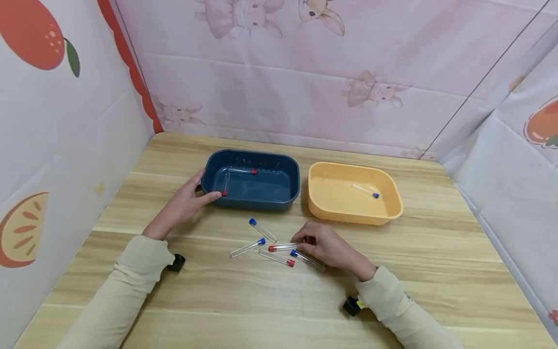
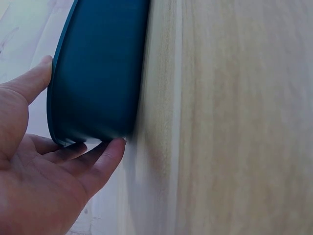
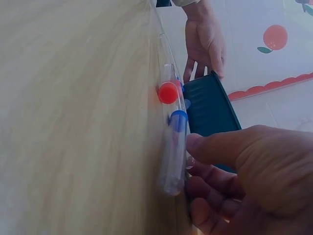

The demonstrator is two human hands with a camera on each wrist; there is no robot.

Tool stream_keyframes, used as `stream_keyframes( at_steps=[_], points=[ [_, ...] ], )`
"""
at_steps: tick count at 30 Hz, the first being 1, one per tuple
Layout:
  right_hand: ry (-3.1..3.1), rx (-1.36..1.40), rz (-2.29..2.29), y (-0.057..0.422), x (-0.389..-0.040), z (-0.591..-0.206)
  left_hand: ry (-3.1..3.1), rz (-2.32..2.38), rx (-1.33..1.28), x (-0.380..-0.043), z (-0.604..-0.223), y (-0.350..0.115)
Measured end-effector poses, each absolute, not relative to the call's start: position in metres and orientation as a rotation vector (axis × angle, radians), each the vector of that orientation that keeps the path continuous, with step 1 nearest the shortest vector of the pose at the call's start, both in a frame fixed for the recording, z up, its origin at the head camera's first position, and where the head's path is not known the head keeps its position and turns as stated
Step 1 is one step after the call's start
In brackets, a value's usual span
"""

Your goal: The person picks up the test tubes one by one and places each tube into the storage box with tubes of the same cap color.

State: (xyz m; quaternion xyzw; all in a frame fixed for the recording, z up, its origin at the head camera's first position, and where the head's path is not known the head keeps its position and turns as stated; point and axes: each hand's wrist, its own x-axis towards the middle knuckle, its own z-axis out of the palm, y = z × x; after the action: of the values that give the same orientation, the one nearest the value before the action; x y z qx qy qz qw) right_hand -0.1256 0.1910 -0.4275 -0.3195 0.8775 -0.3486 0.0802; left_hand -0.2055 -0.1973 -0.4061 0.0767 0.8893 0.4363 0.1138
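Observation:
My left hand [image 1: 185,199] holds the left end of a dark blue plastic basin [image 1: 257,202], thumb at the rim and fingers against the outer wall, as the left wrist view shows. Two red-capped test tubes [image 1: 242,171] lie inside it. Over the table my right hand [image 1: 328,245] pinches the clear end of a red-capped test tube [image 1: 283,247], whose cap points left. Around it lie another red-capped tube [image 1: 275,258] and three blue-capped tubes, one [image 3: 175,156] just beside the right fingertips in the right wrist view.
Right of the blue basin stands a yellow basin [image 1: 316,209] with one blue-capped tube [image 1: 366,191] in it. Both stand on a wood-grain table [image 1: 244,310]. Printed cloth walls [image 1: 279,97] enclose the back and sides.

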Motion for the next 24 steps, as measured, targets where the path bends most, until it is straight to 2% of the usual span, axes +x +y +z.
stream_keyframes(
  at_steps=[24],
  points=[
    [2.67,-0.85,-0.996,0.207,-0.123,-0.426,2.603,1.269,0.224,-0.206,-0.406,-0.197]
  ],
)
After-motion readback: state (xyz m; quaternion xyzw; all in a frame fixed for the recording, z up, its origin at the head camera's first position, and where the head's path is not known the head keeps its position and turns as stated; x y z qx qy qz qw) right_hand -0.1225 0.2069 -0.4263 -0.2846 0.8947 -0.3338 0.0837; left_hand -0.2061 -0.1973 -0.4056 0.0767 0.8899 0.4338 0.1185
